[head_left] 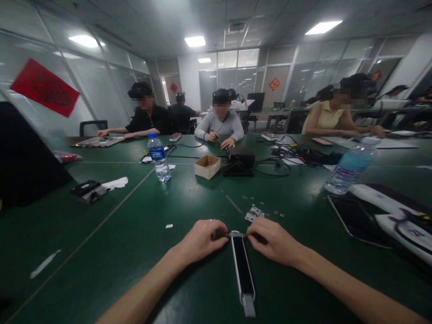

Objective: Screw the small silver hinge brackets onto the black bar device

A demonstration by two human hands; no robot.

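Observation:
A long narrow black strip with a silver frame (pixel 243 267) lies on the green table (pixel 135 234), running from between my hands toward me. My left hand (pixel 202 239) is closed, its fingertips pinching the far end of the strip from the left. My right hand (pixel 272 238) is also closed and pinches that same end from the right. What sits between the fingertips is too small to make out. A small silver metal bracket (pixel 254 213) lies just beyond my hands, with several tiny washers or screws (pixel 275 212) scattered beside it.
A small cardboard box (pixel 207 166), a black device with cables (pixel 240 161) and two water bottles (pixel 159 157) (pixel 351 167) stand farther out. A dark tray with white parts (pixel 381 216) lies at right, a black panel (pixel 23 157) at left. Several people sit across the table.

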